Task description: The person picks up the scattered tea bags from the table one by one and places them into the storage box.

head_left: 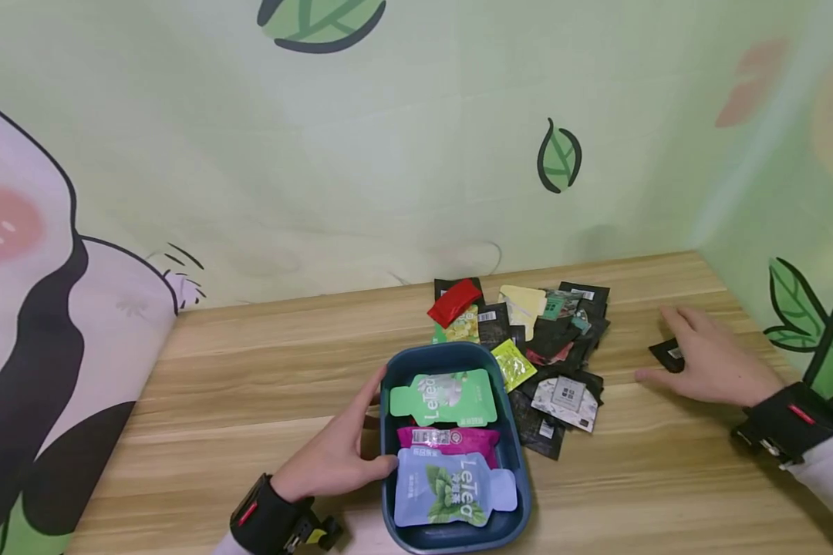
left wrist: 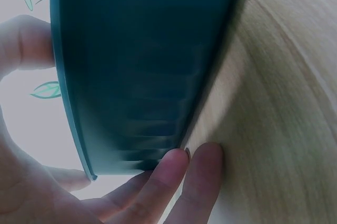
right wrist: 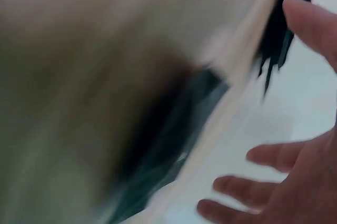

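Note:
A dark blue rectangular tub holds a green LeTea pouch, a magenta packet and a light blue LeTea pouch. My left hand holds its left side, thumb at the rim and fingers spread along the wall. In the left wrist view, fingertips lie at the tub's lower corner, near the tabletop. At the right, my right hand hovers with fingers spread over a small black packet. The right wrist view shows the fingers apart, with the dark packet below them, blurred.
Right behind the tub lies a loose pile of flat sachets, mostly black, with a red packet, a yellow-green sachet and a white patterned one. The wooden table meets a printed cloth backdrop behind and at right.

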Available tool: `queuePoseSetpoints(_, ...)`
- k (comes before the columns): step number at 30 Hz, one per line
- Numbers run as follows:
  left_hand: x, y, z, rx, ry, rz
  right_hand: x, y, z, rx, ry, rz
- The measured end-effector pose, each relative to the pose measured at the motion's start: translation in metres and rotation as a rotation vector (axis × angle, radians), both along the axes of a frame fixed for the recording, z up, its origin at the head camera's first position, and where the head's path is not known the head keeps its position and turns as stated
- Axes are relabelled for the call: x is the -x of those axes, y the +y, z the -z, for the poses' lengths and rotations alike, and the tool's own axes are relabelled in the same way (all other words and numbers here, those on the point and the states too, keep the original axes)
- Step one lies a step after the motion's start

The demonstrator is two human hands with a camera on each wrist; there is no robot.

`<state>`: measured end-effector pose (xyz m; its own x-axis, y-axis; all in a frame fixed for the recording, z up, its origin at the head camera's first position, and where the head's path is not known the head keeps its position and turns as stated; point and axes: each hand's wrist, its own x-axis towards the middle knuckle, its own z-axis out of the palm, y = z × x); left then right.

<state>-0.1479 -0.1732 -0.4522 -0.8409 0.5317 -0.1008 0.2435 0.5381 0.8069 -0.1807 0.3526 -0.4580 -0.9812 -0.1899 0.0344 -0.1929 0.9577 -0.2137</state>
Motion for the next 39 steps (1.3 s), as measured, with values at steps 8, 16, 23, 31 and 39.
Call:
queuePoseSetpoints(8, 0.0, 0.0, 0.0, -0.014, -0.012, 0.002, -0.008, 0.022, 0.01, -0.064, 0.006, 0.167)
queuePoseSetpoints(16, 0.0, 0.0, -0.001, 0.004, -0.006, -0.003, -0.01, 0.024, 0.009, -0.061, 0.045, 0.176)
queuePoseSetpoints(23, 0.0, 0.001, -0.002, 0.004, 0.005, -0.005, -0.012, 0.021, 0.011, -0.021, 0.091, 0.164)
queuePoseSetpoints(31, 0.0, 0.001, -0.002, 0.015, 0.014, -0.005, -0.012, 0.009, 0.005, 0.008, 0.133, 0.179)
queuePoseSetpoints(39, 0.0, 0.001, 0.0, 0.019, 0.004, -0.013, -0.013, -0.032, -0.029, 0.045, 0.166, 0.109)
